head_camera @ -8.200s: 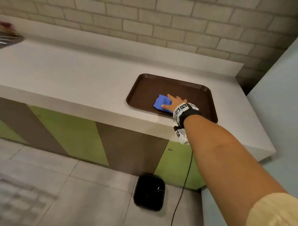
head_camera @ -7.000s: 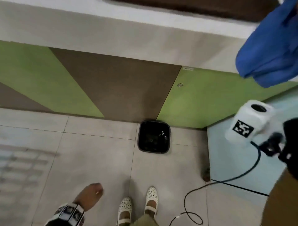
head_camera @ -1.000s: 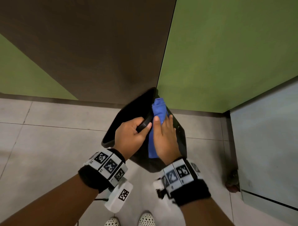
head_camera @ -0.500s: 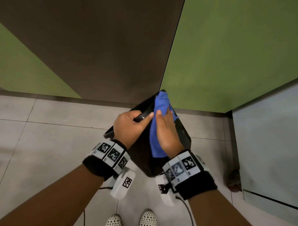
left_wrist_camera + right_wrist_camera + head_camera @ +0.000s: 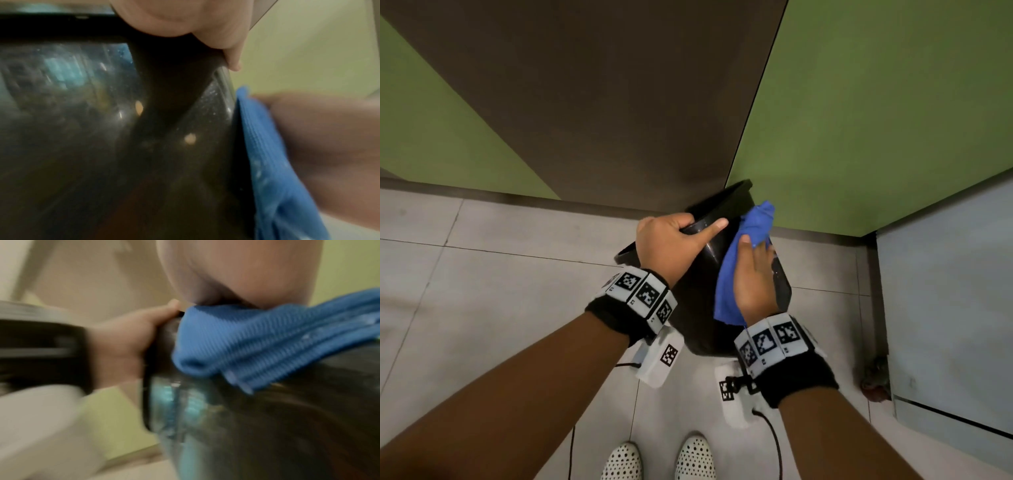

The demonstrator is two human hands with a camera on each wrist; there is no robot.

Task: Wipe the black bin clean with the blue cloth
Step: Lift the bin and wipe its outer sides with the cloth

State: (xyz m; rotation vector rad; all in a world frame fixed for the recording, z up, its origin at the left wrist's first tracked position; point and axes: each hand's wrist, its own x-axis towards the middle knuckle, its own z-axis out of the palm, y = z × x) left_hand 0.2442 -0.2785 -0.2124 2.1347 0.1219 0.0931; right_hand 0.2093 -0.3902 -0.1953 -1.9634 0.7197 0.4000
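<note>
In the head view the black bin (image 5: 698, 325) is tilted and held above the tiled floor, rim toward the cabinet. My left hand (image 5: 688, 233) grips its rim, thumb along the outside. My right hand (image 5: 753, 270) lies flat on the blue cloth (image 5: 726, 287) and presses it against the bin's outer side. The left wrist view shows the glossy, speckled bin wall (image 5: 102, 146) with the cloth (image 5: 267, 162) at its right edge. In the blurred right wrist view the folded cloth (image 5: 267, 340) sits on the bin (image 5: 267, 426), and my left hand (image 5: 123, 344) holds the rim.
Green (image 5: 876, 120) and brown (image 5: 602, 102) cabinet panels stand right behind the bin. A pale blue panel (image 5: 945, 291) closes off the right side, with a small dark object (image 5: 873, 380) at its foot. White shoes (image 5: 657, 459) and a cable (image 5: 774, 442) are below the hands.
The bin has tilted further, its rim swinging toward the cabinet. My right hand has slid the cloth up and to the right along the bin's side. The left hand keeps its hold on the rim.
</note>
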